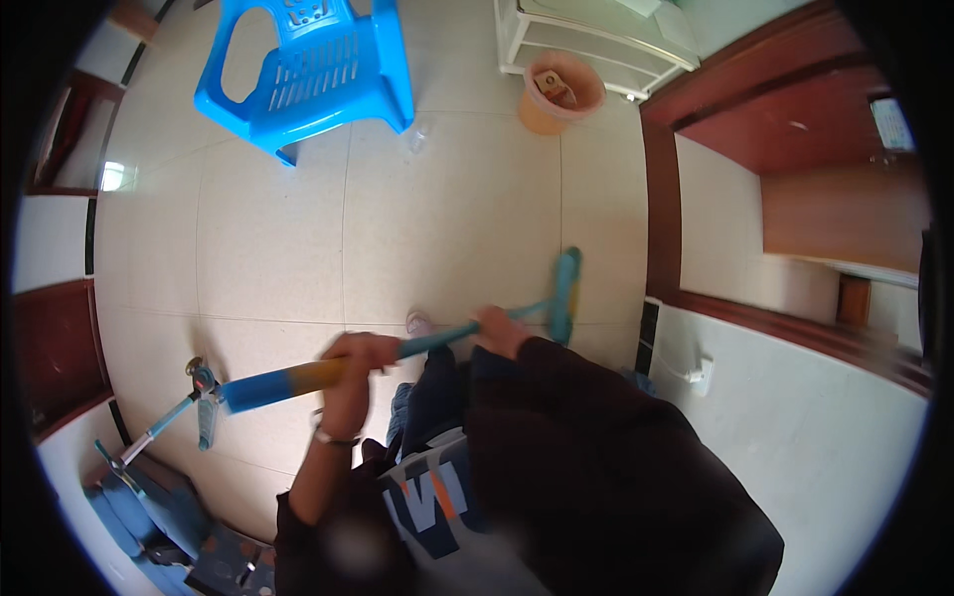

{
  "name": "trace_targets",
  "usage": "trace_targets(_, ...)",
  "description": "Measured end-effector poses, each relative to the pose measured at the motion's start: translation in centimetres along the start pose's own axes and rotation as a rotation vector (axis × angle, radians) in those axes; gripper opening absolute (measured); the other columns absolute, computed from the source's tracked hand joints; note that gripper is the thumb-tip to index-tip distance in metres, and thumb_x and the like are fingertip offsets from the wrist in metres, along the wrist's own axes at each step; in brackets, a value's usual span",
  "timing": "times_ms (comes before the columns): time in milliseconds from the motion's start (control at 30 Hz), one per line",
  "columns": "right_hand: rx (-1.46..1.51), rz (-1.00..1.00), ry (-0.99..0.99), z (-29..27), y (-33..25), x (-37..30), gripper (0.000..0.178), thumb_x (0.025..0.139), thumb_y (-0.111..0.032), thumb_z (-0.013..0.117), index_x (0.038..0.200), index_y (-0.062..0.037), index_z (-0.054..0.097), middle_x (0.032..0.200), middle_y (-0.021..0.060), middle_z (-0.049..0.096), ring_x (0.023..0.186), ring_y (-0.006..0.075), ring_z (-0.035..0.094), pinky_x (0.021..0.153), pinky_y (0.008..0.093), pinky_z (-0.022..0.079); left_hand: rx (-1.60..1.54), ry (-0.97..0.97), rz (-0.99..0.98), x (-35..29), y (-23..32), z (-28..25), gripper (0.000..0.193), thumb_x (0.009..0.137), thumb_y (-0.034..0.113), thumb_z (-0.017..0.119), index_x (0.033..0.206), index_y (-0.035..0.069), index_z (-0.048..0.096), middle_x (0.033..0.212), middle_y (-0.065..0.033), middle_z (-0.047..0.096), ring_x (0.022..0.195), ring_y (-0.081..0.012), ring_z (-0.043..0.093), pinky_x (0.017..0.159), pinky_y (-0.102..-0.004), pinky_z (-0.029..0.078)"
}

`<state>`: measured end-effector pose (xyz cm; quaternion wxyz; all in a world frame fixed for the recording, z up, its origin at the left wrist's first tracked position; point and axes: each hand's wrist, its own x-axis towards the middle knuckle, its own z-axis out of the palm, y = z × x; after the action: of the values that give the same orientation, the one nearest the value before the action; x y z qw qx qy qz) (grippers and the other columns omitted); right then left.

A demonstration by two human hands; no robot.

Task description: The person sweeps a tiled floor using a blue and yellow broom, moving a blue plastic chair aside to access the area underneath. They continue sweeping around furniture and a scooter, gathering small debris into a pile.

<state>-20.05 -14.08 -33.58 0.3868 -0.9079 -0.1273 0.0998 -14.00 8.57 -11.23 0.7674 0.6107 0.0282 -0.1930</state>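
I hold a long pole-like thing [437,342] crosswise in front of my body; its exact kind is unclear. It is teal along its thin part, with a yellow band and a thick blue end [260,390] at the left. At the right it ends in a teal crossbar [564,296] with some yellow. My left hand [355,360] is closed round it by the yellow band. Farther along the thin part, my right hand [500,332] is closed on it, slightly blurred.
A blue plastic chair [316,79] stands far left on the tiled floor [447,219]. A pinkish bin [561,94] sits beside a white shelf rack [596,40]. A kick scooter [164,422] is at the lower left, by blue bags [149,512]. A dark red doorway [661,199] borders the right.
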Motion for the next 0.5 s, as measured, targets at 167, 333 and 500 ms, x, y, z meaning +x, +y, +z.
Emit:
trace_targets(167, 0.179, -0.029, 0.227, 4.3, -13.3, 13.6, 0.005, 0.068, -0.008, 0.06, 0.066, -0.007, 0.056, 0.066, 0.0133, 0.058, 0.071, 0.0328, 0.059, 0.065, 0.0433, 0.045, 0.075, 0.059, 0.556, 0.3, 10.3, -5.3, 0.037, 0.094, 0.035, 0.044, 0.065, 0.014, 0.036, 0.053, -0.0003, 0.039, 0.048, -0.011, 0.035, 0.047, -0.0271, 0.032)
trace_targets(333, 0.327, -0.104, 0.285, 1.0, -19.5, 14.1, 0.008, 0.067, -0.008, 0.062, 0.071, -0.0087, 0.056, 0.069, 0.0094, 0.059, 0.074, 0.0302, 0.058, 0.069, 0.0396, 0.043, 0.122, -0.122, 0.792, -0.8, 14.9, -5.5, 0.044, 0.087, 0.053, 0.047, 0.066, 0.016, 0.036, 0.045, 0.0021, 0.035, 0.037, -0.008, 0.031, 0.041, -0.0233, 0.027)
trace_targets(500, 0.064, 0.161, 0.202, 1.8, -13.3, 5.3, 0.008, 0.071, -0.015, 0.056, 0.068, -0.0085, 0.055, 0.067, 0.0113, 0.056, 0.07, 0.03, 0.057, 0.061, 0.0443, 0.043, 0.162, -0.044, 0.428, 0.0, 9.0, -5.9, 0.042, 0.091, 0.046, 0.045, 0.072, 0.008, 0.042, 0.053, -0.0049, 0.049, 0.044, -0.0147, 0.044, 0.043, -0.0286, 0.038)
